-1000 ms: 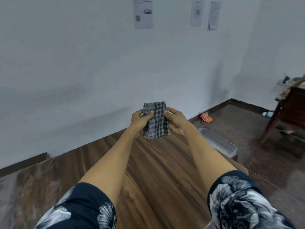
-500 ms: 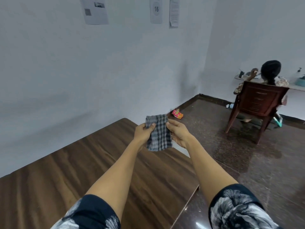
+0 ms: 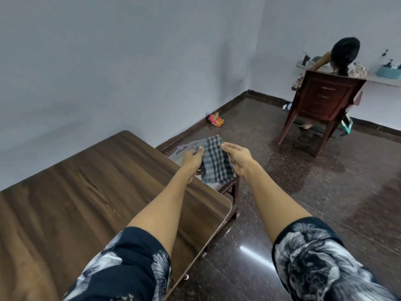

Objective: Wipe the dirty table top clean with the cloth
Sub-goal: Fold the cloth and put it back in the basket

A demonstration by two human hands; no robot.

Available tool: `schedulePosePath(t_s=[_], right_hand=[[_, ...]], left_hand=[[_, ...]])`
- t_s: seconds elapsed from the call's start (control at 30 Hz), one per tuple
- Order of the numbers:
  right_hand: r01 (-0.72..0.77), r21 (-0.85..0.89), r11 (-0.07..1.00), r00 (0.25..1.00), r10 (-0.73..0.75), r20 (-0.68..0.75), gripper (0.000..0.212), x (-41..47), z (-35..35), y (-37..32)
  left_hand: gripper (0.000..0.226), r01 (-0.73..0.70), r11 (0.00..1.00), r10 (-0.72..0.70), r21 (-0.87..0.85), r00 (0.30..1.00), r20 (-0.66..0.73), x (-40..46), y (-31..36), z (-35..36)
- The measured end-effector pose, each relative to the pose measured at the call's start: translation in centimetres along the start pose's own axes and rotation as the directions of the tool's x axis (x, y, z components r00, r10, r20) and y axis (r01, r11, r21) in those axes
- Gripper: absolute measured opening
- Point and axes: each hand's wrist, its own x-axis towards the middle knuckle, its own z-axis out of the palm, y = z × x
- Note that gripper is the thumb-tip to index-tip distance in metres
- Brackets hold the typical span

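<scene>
Checked grey-and-dark cloth (image 3: 213, 162) pinched at both side edges, left hand (image 3: 192, 158) with thumb curled over the near face and fingers behind, right hand (image 3: 237, 160) with thumb on top and fingers tucked under the opposite edge. Held up in the air between the two grips, hanging down below them, just past the far corner of the wood-grain table (image 3: 86, 192) and above a stool (image 3: 230, 187) on the floor. Pink packet (image 3: 216, 120) beyond the grips by the wall, printing too small to read.
</scene>
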Motion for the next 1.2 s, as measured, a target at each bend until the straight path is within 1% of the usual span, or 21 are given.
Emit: schedulePosePath(t_s=[0.17,0.23,0.3,0.37,0.43,0.53,0.6,0.67,0.77,0.87,0.93,1.07,1.2], right_hand=[[-0.074,-0.001,0.997,0.997,0.074,-0.012,0.023,5.0,-1.4,1.2],[-0.118,-0.014,0.993,0.993,0.118,0.002,0.025,7.4,-1.6,1.7],[-0.185,-0.035,0.982,0.981,0.186,0.053,0.032,9.9,-1.9,2.4],[-0.276,-0.083,0.958,0.952,0.284,0.111,0.04,12.4,-2.1,3.1],[-0.357,-0.083,0.93,0.919,0.366,0.144,0.047,14.4,-2.3,3.5],[-0.401,-0.111,0.909,0.899,0.414,0.142,0.052,17.5,-2.3,3.9],[-0.402,-0.111,0.909,0.902,0.414,0.12,0.05,19.6,-2.4,4.5],[-0.408,-0.146,0.901,0.9,0.424,0.105,0.047,21.8,-2.3,5.0],[-0.457,-0.182,0.871,0.871,0.479,0.109,0.04,24.3,-2.2,6.3],[-0.463,-0.219,0.859,0.858,0.496,0.131,0.031,27.4,-1.5,7.3],[-0.471,-0.243,0.848,0.851,0.509,0.128,0.028,29.4,-0.9,8.1],[-0.518,-0.284,0.807,0.809,0.57,0.142,0.029,34.2,0.0,10.2],[-0.535,-0.35,0.769,0.789,0.603,0.119,0.034,38.9,0.9,12.7]], left_hand=[[0.035,0.106,0.994,-0.106,-0.037,0.994,-0.008,5.1,-2.2,2.1],[0.035,0.135,0.985,-0.138,-0.108,0.99,-0.023,7.1,-2.7,3.0],[0.037,0.19,0.96,-0.199,-0.206,0.98,-0.024,9.4,-3.6,3.7],[0.038,0.277,0.908,-0.285,-0.314,0.958,0.022,11.6,-4.4,4.3],[0.037,0.353,0.838,-0.36,-0.416,0.931,0.064,13.0,-4.9,4.9],[0.035,0.425,0.734,-0.439,-0.53,0.892,0.108,15.0,-5.6,5.5],[0.036,0.429,0.72,-0.436,-0.546,0.891,0.125,16.3,-6.1,5.7],[0.033,0.418,0.727,-0.435,-0.544,0.894,0.107,18.1,-6.9,6.0],[0.027,0.427,0.731,-0.475,-0.533,0.879,0.053,19.8,-7.8,6.2],[0.028,0.428,0.753,-0.507,-0.5,0.861,-0.027,22.5,-9.6,6.2],[0.03,0.443,0.76,-0.535,-0.476,0.842,-0.072,24.0,-10.5,6.2],[0.033,0.517,0.712,-0.635,-0.475,0.763,-0.121,27.8,-13.4,6.4],[0.035,0.544,0.707,-0.664,-0.452,0.731,-0.158,32.1,-16.4,6.5]])
